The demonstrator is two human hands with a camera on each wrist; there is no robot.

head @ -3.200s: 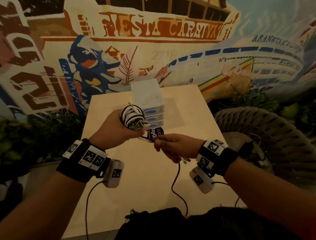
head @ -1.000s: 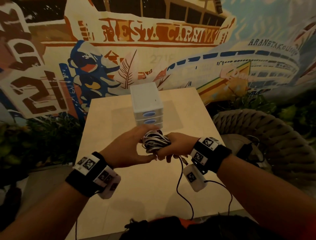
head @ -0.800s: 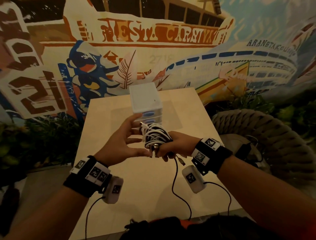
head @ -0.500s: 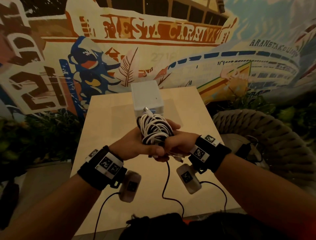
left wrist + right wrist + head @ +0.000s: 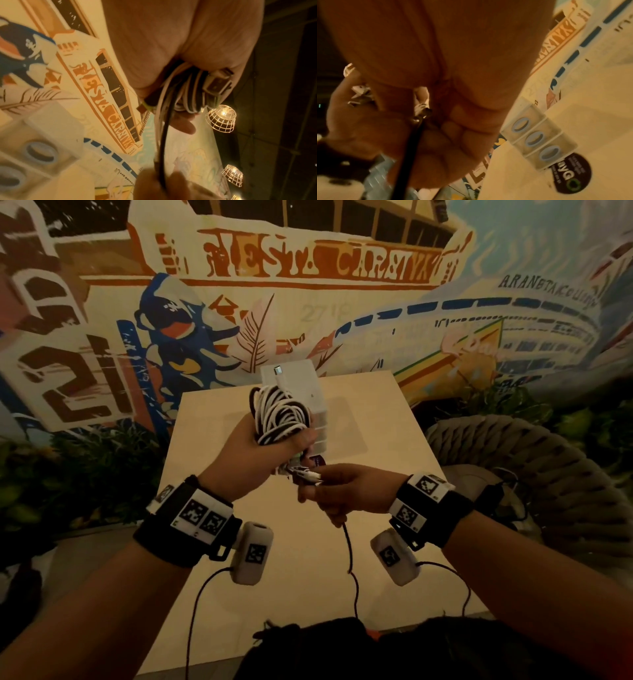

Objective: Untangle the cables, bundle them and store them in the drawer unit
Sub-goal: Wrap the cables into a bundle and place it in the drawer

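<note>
A coil of black and white cables [image 5: 279, 412] stands upright in my left hand [image 5: 260, 453], which grips its lower part; a plug [image 5: 277, 370] sticks out at the top. In the left wrist view the cable loops [image 5: 188, 94] and a USB plug [image 5: 217, 83] lie under my curled fingers. My right hand [image 5: 337, 489] pinches loose cable ends [image 5: 306, 475] just below the coil; a black cable [image 5: 349, 556] hangs from it, seen in the right wrist view as a black cable [image 5: 409, 143]. The white drawer unit [image 5: 315, 402] stands behind the coil, its three drawers [image 5: 535, 138] shut.
The pale table [image 5: 308, 542] reaches the mural wall [image 5: 308, 285]. A round dark sticker [image 5: 570, 174] lies in front of the drawer unit. A woven rope chair [image 5: 513, 474] stands to the right, plants [image 5: 85, 467] to the left. A dark bag [image 5: 342, 648] sits at the near edge.
The coil has passed from both hands into my left hand alone and risen upright. My right hand has dropped below it and now pinches the loose ends.
</note>
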